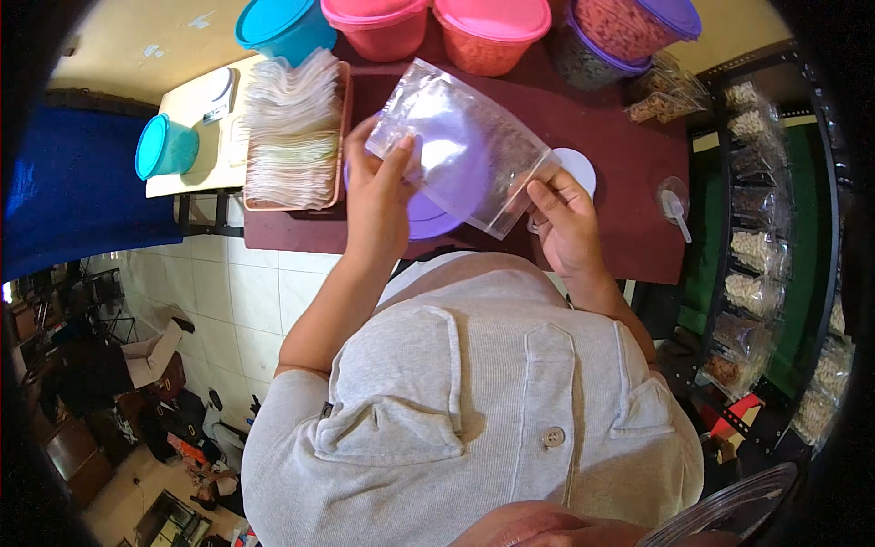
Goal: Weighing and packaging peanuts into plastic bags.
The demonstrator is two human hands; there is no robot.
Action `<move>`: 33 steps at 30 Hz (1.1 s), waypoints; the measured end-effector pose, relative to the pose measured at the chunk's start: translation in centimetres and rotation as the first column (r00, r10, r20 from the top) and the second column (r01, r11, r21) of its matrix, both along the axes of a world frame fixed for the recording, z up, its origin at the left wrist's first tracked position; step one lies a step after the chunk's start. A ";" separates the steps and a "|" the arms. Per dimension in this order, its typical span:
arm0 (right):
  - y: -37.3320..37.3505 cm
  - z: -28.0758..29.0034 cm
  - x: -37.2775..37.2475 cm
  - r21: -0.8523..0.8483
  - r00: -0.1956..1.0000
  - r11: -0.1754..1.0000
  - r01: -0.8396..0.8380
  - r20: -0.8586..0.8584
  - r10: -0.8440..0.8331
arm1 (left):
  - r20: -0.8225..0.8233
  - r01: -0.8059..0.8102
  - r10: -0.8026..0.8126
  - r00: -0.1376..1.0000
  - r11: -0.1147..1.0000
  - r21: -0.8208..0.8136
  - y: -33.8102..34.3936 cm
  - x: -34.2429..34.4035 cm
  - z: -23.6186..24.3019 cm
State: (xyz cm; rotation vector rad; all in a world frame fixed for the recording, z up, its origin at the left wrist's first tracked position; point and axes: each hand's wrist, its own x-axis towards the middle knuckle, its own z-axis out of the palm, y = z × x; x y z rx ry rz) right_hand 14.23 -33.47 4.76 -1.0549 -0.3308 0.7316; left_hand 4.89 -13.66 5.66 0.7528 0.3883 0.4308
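Observation:
My left hand (381,178) pinches a clear plastic bag (456,137) at its left side, thumb over the film. My right hand (565,219) grips the bag's right end near the seal strip, thumb on top. The bag is stretched at a slant between both hands, over a round purple lid or container (424,219) on the maroon table (638,255); glare and see-through film make its contents unclear. A white round object (581,169) sits just behind my right hand. To the left of my left hand is an orange tray (341,128) holding a stack of flat plastic bags (287,137).
Lidded tubs (488,41) line the back, with filled bags (661,91) beside them and a spoon (676,214) at right. A yellow side table (196,100) holds a teal tub (155,146). Racks of packets (756,255) stand right. A person (219,479) appears at lower left.

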 end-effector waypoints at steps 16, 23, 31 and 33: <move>-13.4 1.8 6.9 -0.357 0.891 0.932 -0.068 0.398 0.217 | -0.369 0.353 -0.042 0.929 -0.209 0.912 -17.8 6.6 3.2; -16.1 1.4 7.2 -0.228 0.963 0.946 -0.231 0.087 0.256 | -0.185 0.184 -0.166 0.968 -0.023 0.983 -22.0 7.2 1.1; -18.3 0.1 8.6 -0.082 0.919 0.924 -0.373 -0.171 0.356 | -0.073 0.099 -0.160 0.984 0.160 0.982 -23.9 7.9 -0.1; -17.9 0.9 8.3 -0.061 0.946 0.951 -0.304 -0.137 0.294 | -0.080 0.107 -0.157 0.984 0.172 0.979 -23.9 7.9 -0.2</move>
